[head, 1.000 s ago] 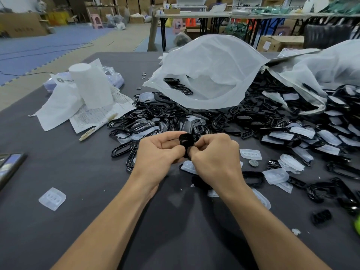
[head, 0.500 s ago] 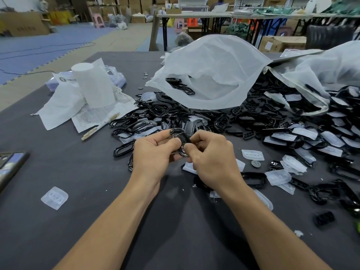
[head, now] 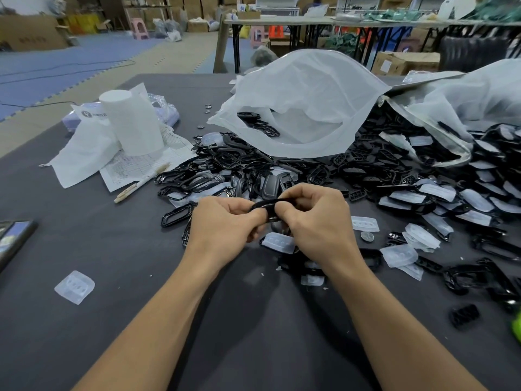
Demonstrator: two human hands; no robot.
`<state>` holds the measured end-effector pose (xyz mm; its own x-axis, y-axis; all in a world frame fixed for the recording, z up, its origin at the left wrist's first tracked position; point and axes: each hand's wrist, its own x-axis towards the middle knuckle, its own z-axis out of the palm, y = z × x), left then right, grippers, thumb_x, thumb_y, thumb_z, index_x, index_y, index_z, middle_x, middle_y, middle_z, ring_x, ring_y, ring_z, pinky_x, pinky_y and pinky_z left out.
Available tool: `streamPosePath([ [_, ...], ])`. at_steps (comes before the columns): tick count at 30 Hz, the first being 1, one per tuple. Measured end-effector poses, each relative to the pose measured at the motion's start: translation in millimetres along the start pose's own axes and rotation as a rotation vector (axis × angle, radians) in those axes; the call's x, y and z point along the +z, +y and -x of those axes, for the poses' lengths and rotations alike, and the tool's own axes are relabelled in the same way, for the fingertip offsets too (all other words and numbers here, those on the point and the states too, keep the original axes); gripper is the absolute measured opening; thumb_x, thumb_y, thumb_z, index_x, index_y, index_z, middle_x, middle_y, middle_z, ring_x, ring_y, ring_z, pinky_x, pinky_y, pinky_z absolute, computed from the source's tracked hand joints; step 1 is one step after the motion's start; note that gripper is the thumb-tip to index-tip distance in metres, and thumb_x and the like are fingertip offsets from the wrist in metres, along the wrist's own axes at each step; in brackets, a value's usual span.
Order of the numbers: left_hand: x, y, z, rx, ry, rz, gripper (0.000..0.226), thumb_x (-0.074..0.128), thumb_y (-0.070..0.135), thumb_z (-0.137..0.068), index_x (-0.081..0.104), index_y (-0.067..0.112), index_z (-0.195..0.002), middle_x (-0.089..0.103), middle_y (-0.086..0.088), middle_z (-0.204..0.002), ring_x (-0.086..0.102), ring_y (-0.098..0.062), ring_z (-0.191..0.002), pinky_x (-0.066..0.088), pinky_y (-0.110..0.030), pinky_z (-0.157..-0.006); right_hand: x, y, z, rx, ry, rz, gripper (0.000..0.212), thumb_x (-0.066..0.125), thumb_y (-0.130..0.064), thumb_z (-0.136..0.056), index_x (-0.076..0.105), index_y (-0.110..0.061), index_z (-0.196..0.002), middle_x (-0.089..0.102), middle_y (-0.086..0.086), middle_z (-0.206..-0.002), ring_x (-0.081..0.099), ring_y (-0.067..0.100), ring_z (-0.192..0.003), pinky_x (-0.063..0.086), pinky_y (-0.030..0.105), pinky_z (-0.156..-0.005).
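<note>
**Part position.** The black plastic part (head: 266, 206) is held clear of the worktop (head: 112, 320), between both hands, at the near edge of the pile of black parts (head: 380, 176). Only its middle section shows, as a dark band running left to right. Both ends are covered by the hands.

**Left hand.** The left hand (head: 222, 224) grips the left end of the part. Its fingers (head: 239, 203) are curled over the upper edge, and the thumb lies against the near side from below.

**Right hand.** The right hand (head: 318, 221) grips the right end in the same way, with curled fingers on top and the thumb tip on the near face. The two thumbs lie close together under the visible section. Whether they touch cannot be determined.

**Surroundings.**
- A clear plastic pad (head: 277, 242) lies on the worktop directly below the hands.
- A coin (head: 367, 236) lies just beside the right hand.
- An open white bag (head: 310, 103) rests on the far side of the pile.
- A white roll (head: 132, 122) stands on papers to the left, with a pen (head: 141, 183) near them.
</note>
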<state>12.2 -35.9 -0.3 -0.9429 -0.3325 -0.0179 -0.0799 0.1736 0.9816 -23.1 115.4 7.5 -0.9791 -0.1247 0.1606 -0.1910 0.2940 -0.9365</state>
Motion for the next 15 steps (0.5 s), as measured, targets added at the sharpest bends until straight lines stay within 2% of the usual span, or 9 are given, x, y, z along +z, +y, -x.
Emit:
streamPosePath([
  [3,-0.3,-2.2,1.3,-0.024,-0.064,-0.089,0.016,0.072,0.018,-0.078,0.078,0.014,-0.063,0.073,-0.009,-0.062,0.062,-0.015,-0.052,0.052,-0.024,-0.055,-3.9,1.0,-3.1,0.055,-0.033,-0.114,0.014,0.074,-0.004,-0.085,0.076,-0.016,-0.078,0.075,0.005,-0.066,0.073,0.019,-0.055,0.056,0.033,-0.057],
  [6,1.2,0.0,6.3,0.034,-0.081,-0.087,0.013,0.071,0.022,-0.073,0.084,0.025,-0.076,0.077,0.001,-0.069,0.067,-0.008,-0.06,0.053,-0.021,-0.059,-8.4,2.2,-5.3,0.035,-0.152,-0.084,0.016,0.073,0.0,-0.083,0.078,-0.015,-0.077,0.074,0.007,-0.065,0.064,0.016,-0.051,0.052,0.031,-0.056],
  [8,1.8,1.1,7.2,0.055,-0.079,-0.099,0.015,0.073,0.018,-0.077,0.085,0.029,-0.079,0.078,0.004,-0.071,0.066,-0.006,-0.06,0.056,-0.026,-0.062,-8.9,1.9,-4.2,0.009,-0.179,-0.026,0.016,0.073,-0.002,-0.082,0.079,-0.017,-0.079,0.075,0.003,-0.065,0.062,0.013,-0.052,0.053,0.032,-0.058],
  [11,2.0,0.4,4.0,0.004,-0.055,-0.046,0.021,0.073,0.009,-0.086,0.084,0.024,-0.076,0.076,-0.004,-0.067,0.061,-0.012,-0.049,0.062,-0.043,-0.062,-5.2,-0.4,-1.4,0.026,-0.062,-0.019,0.015,0.076,-0.009,-0.08,0.08,-0.023,-0.084,0.075,0.0,-0.065,0.067,0.011,-0.054,0.056,0.029,-0.057],
  [12,2.6,-0.1,3.9,-0.007,-0.03,-0.008,0.021,0.074,0.008,-0.087,0.084,0.022,-0.076,0.076,-0.006,-0.066,0.061,-0.013,-0.047,0.062,-0.044,-0.061,-4.1,-1.5,-0.8,0.046,-0.041,-0.047,0.013,0.077,-0.011,-0.079,0.079,-0.024,-0.084,0.075,0.0,-0.064,0.067,0.011,-0.054,0.055,0.027,-0.055],
  [15,6.9,-3.2,4.9,-0.025,0.058,0.115,0.013,0.074,0.005,-0.091,0.083,0.013,-0.085,0.077,-0.009,-0.07,0.069,-0.017,-0.051,0.06,-0.031,-0.055,-2.7,-5.0,-0.8,0.074,-0.098,-0.096,0.012,0.079,-0.013,-0.077,0.076,-0.024,-0.078,0.074,0.003,-0.063,0.066,0.014,-0.052,0.052,0.027,-0.054],
])
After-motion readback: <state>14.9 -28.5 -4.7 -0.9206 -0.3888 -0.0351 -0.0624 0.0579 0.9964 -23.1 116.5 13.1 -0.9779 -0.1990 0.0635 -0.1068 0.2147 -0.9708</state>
